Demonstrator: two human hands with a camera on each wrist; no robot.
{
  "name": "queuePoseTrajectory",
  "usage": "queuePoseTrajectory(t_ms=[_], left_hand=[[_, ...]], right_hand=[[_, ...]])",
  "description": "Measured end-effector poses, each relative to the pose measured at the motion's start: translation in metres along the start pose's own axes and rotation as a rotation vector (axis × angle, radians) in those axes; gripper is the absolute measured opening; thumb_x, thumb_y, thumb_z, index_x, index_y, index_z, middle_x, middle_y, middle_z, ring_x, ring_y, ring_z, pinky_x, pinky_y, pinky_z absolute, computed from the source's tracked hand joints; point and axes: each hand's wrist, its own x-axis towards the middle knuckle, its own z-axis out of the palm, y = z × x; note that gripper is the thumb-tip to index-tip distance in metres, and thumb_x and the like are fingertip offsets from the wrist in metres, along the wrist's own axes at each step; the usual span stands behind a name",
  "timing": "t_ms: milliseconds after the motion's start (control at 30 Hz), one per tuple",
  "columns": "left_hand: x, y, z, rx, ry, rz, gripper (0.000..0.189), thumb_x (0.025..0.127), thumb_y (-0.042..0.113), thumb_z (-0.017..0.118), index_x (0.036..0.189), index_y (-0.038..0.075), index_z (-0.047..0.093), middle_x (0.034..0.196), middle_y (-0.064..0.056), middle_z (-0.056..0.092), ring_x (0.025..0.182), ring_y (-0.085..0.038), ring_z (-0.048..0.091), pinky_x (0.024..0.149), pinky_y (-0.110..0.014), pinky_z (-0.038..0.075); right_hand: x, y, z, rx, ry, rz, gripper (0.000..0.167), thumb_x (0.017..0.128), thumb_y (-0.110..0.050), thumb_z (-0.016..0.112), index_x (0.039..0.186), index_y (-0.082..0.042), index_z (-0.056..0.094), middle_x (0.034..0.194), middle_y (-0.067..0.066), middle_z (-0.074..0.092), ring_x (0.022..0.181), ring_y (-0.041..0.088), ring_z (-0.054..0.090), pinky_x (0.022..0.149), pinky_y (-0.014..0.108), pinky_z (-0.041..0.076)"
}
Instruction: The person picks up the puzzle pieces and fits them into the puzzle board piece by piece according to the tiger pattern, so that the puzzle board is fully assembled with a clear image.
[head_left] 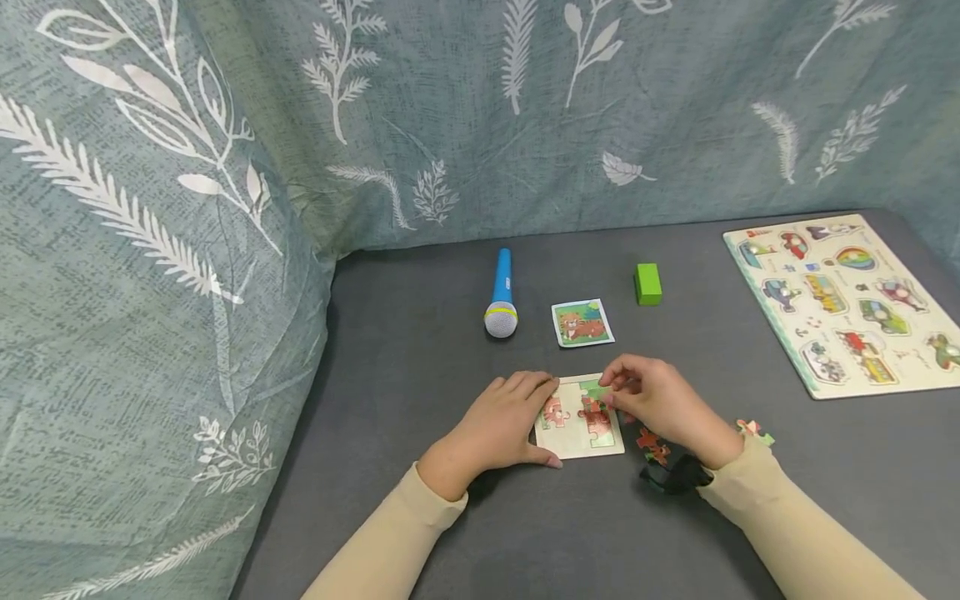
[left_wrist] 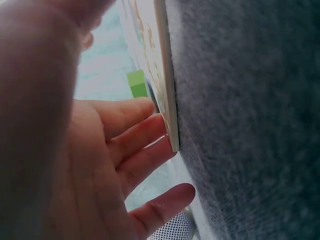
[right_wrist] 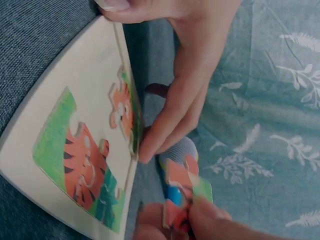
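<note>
A pale wooden jigsaw board (head_left: pixel 577 450) lies on the dark table, with orange-and-green tiger pieces seated at its left and right sides. My left hand (head_left: pixel 502 421) rests along the board's left edge. Its fingers are mostly straight in the left wrist view and touch the rim, with the thumb near the lower corner. Above the board's upper right, my right hand (head_left: pixel 660 404) pinches an orange and green puzzle piece (right_wrist: pixel 182 185) between thumb and fingers. Loose puzzle pieces (head_left: pixel 654 446) lie under the right hand, partly hidden, and another loose piece (head_left: pixel 753 431) sits by the sleeve.
Behind the board are a picture card (head_left: pixel 583 323), a blue toy microphone (head_left: pixel 502 292) and a green block (head_left: pixel 648 284). At the right lies a large vehicle puzzle board (head_left: pixel 847 308). Patterned cloth (head_left: pixel 465 125) hangs behind the table. A black strap (head_left: pixel 675 477) hangs near the right wrist.
</note>
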Motion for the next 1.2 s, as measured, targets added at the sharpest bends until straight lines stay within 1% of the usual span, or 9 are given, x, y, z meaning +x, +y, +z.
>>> queuePoseTrajectory(t_ms=[133,300,467,600,733,800,967,1100,1200], left_hand=[[0.0,0.0,0.0,-0.005,-0.012,-0.004,0.108,0.081,0.072,0.077,0.16,0.007,0.043,0.159,-0.007,0.045,0.147,-0.023,0.04,0.113,-0.043,0.041],[-0.001,-0.001,-0.001,-0.026,-0.019,-0.001,0.108,0.081,0.072,0.077,0.16,0.007,0.043,0.16,-0.007,0.044,0.147,-0.023,0.039,0.114,-0.043,0.04],[-0.003,-0.003,-0.002,-0.026,-0.013,0.006,0.107,0.082,0.072,0.077,0.16,0.008,0.043,0.16,-0.007,0.044,0.148,-0.023,0.039,0.113,-0.043,0.04],[-0.005,-0.004,-0.002,-0.017,-0.005,0.006,0.107,0.082,0.073,0.076,0.16,0.008,0.043,0.16,-0.007,0.044,0.148,-0.022,0.039,0.113,-0.043,0.041],[-0.005,-0.005,-0.001,-0.014,0.003,0.009,0.107,0.081,0.073,0.076,0.16,0.008,0.043,0.16,-0.007,0.044,0.148,-0.022,0.039,0.113,-0.043,0.041],[-0.005,-0.005,-0.001,-0.016,0.009,0.012,0.107,0.082,0.073,0.076,0.16,0.008,0.043,0.159,-0.007,0.045,0.147,-0.022,0.039,0.112,-0.043,0.041],[-0.005,-0.005,0.0,-0.013,0.002,0.007,0.106,0.082,0.073,0.076,0.16,0.008,0.043,0.159,-0.006,0.044,0.148,-0.021,0.038,0.113,-0.042,0.04],[-0.004,-0.005,0.001,-0.013,-0.009,0.008,0.106,0.083,0.073,0.075,0.16,0.008,0.043,0.16,-0.006,0.044,0.148,-0.021,0.038,0.112,-0.041,0.04],[-0.003,-0.005,0.0,-0.013,-0.014,0.002,0.107,0.083,0.073,0.075,0.161,0.008,0.042,0.161,-0.005,0.043,0.148,-0.021,0.038,0.113,-0.04,0.04]], right_hand=[[0.001,-0.002,0.004,-0.029,-0.014,0.002,0.012,0.097,0.008,0.069,0.106,0.0,0.066,0.095,0.01,0.066,0.076,0.019,0.071,0.061,0.032,0.06],[0.003,-0.002,0.008,-0.142,0.006,-0.072,0.016,0.091,0.008,0.075,0.1,-0.004,0.069,0.09,0.003,0.068,0.077,0.014,0.063,0.064,0.027,0.053],[0.006,-0.001,0.015,-0.184,-0.079,-0.195,0.011,0.09,0.005,0.079,0.098,-0.003,0.078,0.086,0.0,0.071,0.071,0.008,0.061,0.063,0.026,0.053],[0.008,-0.001,0.024,-0.249,-0.169,-0.292,0.017,0.087,0.005,0.081,0.1,-0.006,0.081,0.087,-0.004,0.072,0.071,0.002,0.06,0.064,0.025,0.053],[0.012,-0.001,0.032,-0.333,-0.188,-0.278,0.021,0.08,0.004,0.087,0.088,-0.012,0.077,0.075,-0.013,0.066,0.067,-0.002,0.056,0.061,0.022,0.051],[0.012,-0.001,0.034,-0.37,-0.181,-0.304,0.019,0.079,0.001,0.089,0.085,-0.013,0.078,0.075,-0.014,0.065,0.067,-0.002,0.056,0.061,0.022,0.05],[0.005,0.001,0.037,-0.485,-0.12,-0.444,0.02,0.079,-0.005,0.091,0.096,-0.012,0.083,0.086,-0.008,0.064,0.073,0.003,0.054,0.064,0.024,0.049],[-0.015,-0.001,0.034,-0.613,0.024,-0.499,0.02,0.077,-0.006,0.093,0.093,-0.013,0.083,0.086,-0.008,0.063,0.076,0.008,0.055,0.066,0.026,0.052],[-0.032,-0.002,0.032,-0.718,0.056,-0.534,0.018,0.077,-0.006,0.093,0.09,-0.012,0.082,0.089,-0.007,0.066,0.08,0.013,0.058,0.068,0.029,0.054]])
